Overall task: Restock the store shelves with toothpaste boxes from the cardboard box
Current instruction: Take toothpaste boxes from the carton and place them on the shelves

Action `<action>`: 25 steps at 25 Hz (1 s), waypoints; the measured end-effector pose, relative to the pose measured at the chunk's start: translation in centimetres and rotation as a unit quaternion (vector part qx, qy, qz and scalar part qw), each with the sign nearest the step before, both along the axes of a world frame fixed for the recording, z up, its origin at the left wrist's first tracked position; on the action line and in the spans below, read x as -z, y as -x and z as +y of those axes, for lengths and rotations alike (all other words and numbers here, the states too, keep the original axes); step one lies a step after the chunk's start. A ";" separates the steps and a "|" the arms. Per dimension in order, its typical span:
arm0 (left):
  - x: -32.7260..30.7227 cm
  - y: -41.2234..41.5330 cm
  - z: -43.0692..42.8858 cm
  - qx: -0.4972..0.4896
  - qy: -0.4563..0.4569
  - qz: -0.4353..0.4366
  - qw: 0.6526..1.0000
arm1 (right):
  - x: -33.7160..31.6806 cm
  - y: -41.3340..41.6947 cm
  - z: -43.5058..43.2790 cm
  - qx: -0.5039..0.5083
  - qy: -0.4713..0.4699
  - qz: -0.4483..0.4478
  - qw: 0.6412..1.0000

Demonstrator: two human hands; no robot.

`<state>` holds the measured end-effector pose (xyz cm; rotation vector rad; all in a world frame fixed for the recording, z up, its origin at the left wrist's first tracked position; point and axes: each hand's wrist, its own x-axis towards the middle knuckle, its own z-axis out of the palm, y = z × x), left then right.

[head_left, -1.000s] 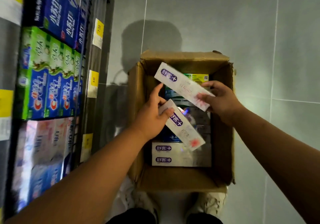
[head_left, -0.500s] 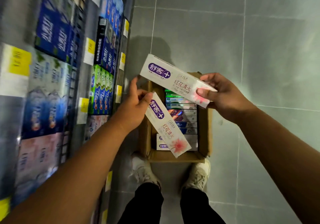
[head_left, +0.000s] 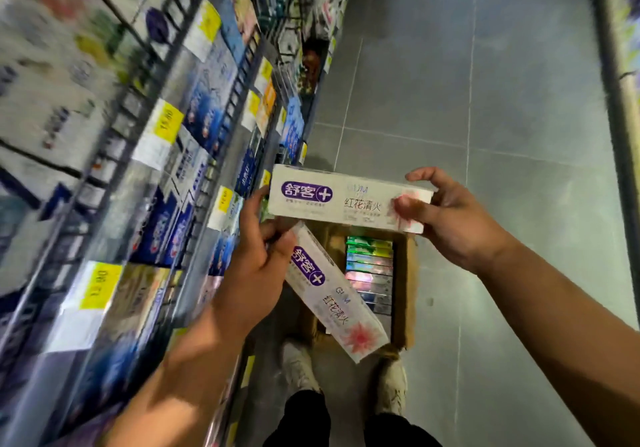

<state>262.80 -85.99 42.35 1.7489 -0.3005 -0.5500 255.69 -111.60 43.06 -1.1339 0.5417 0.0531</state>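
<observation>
My right hand [head_left: 446, 218] grips the right end of a white toothpaste box [head_left: 346, 201] with a purple logo, held level. The left end of that box touches my left hand [head_left: 256, 266]. My left hand is shut on a second identical white toothpaste box [head_left: 332, 294], which slants down to the right. Below both, on the floor, stands the open cardboard box [head_left: 405, 287] with a row of several toothpaste boxes [head_left: 369, 266] inside. The store shelves [head_left: 145, 156] packed with toothpaste boxes rise on the left.
Yellow price tags [head_left: 168, 121] line the shelf rails. Grey tiled floor [head_left: 485, 100] stretches ahead and to the right. Another shelf edge [head_left: 620, 66] runs along the far right. My two shoes [head_left: 346, 367] stand just behind the cardboard box.
Both hands have risen away from the cardboard box, each with its toothpaste box. The view has lifted and swung toward the shelves, and the two boxes have come closer together.
</observation>
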 end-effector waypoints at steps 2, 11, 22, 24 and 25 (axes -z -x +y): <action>-3.3 1.0 1.1 -0.008 0.012 -0.019 1.000 | -3.7 -0.2 0.9 0.003 0.012 -0.011 1.000; -15.5 4.6 2.8 -0.091 0.016 -0.114 0.989 | -16.6 -0.2 3.8 0.043 0.025 -0.097 0.994; -30.2 8.1 10.1 -0.149 -0.059 -0.303 0.939 | -31.2 -1.5 8.9 -0.019 0.081 -0.248 0.965; -32.4 8.5 11.3 -0.162 -0.065 -0.310 0.935 | -33.0 -1.9 10.6 -0.020 0.077 -0.258 0.963; -33.4 8.6 12.0 -0.169 -0.059 -0.312 0.933 | -33.9 -2.1 11.5 -0.021 0.075 -0.267 0.961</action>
